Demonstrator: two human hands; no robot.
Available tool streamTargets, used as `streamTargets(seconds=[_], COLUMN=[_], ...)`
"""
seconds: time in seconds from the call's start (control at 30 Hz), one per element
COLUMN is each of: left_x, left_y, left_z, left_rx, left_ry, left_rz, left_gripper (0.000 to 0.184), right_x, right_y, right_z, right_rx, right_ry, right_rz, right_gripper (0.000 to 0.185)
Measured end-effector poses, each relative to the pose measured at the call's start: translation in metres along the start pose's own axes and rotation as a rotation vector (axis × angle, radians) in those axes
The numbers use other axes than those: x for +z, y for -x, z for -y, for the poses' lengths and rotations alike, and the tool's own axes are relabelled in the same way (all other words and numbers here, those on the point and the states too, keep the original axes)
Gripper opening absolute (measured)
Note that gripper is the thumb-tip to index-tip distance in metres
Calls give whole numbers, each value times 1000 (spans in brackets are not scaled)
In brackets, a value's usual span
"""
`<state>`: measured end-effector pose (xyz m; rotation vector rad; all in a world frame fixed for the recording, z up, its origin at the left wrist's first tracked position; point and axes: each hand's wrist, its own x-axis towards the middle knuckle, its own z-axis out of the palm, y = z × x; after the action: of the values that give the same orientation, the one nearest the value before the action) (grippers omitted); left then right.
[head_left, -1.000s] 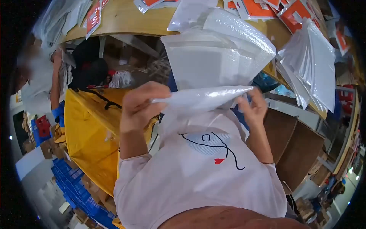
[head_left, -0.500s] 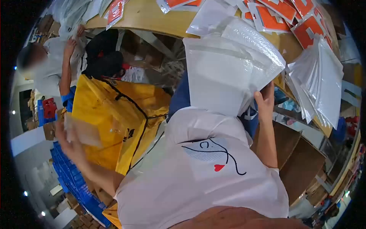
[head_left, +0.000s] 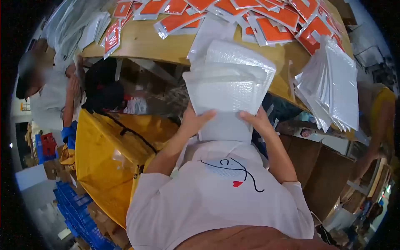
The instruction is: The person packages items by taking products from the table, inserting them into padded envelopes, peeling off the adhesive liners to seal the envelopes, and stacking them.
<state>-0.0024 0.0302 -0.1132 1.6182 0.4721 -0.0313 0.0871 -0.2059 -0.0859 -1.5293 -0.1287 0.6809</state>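
A small stack of white bubble mailers [head_left: 225,89] rests over my lap, its far end against the table edge. My left hand [head_left: 197,121] grips the near left side of the stack, thumb on top. On the opposite side my right hand [head_left: 256,120] holds it the same way, thumb pressed on the top mailer. The fingers beneath are hidden. Beyond the stack, a flat white sleeve [head_left: 212,35] lies on the table.
Orange cards in clear packaging [head_left: 275,29] cover much of the wooden table [head_left: 146,43]. Another pile of white mailers [head_left: 329,85] overhangs its right edge. A large yellow bag [head_left: 108,154] stands at my left, cardboard boxes [head_left: 321,166] at my right. Another person [head_left: 54,91] sits at far left.
My left hand has come from over the yellow bag, where it had a translucent piece, to the mailer stack. The stack now sits more centred between both hands. The view has shifted.
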Motion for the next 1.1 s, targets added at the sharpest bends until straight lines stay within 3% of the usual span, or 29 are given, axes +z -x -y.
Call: streamTargets(seconds=[0.1, 0.17, 0.2, 0.27, 0.33, 0.37, 0.43, 0.5, 0.6, 0.8, 0.93, 1.03, 1.1], left_x=[7, 12, 7, -12, -21, -21, -12, 5, 17, 19, 21, 24, 22], left_y=[8, 10, 10, 16, 22, 20, 14, -5, -22, -37, -35, -31, -35], left_z=[18, 11, 4, -13, -29, -43, -66, -68, -82, -76, -78, -79, -81], left_rx=[-20, 338, 343, 650, 767, 772, 903, 1012, 945, 893, 905, 857, 998], left_ry=[45, -75, -68, -465, -497, -491, -619, -619, -648, -633, -602, -651, -641], left_rz=[-42, -268, -266, -532, -454, -452, -230, -248, -178, -192, -236, -269, -330], left_gripper=[74, 71, 71, 59, 42, 42, 23, 24, 25, 28, 30, 32, 32], right_x=[4, -1, -6, -15, -24, -26, -33, -54, -104, -146, -106, -84, -73], right_y=[7, 12, 8, 1, -23, -42, -89, -147, -232, -263, -202, -152, -117], right_z=[11, 8, 15, 39, 67, 81, 108, 128, 123, 123, 165, 195, 209], right_rx=[72, -524, -527, -683, -794, -833, -813, -801, -665, -463, -744, -1110, -1179], right_ry=[199, 588, 595, 353, 525, 506, 558, 678, 1115, 1043, 1094, 1070, 898], right_rz=[-125, -510, -514, -635, -684, -652, -707, -772, -1201, -1092, -1104, -1073, -1175], right_gripper=[68, 59, 59, 47, 38, 34, 36, 40, 53, 51, 44, 43, 35])
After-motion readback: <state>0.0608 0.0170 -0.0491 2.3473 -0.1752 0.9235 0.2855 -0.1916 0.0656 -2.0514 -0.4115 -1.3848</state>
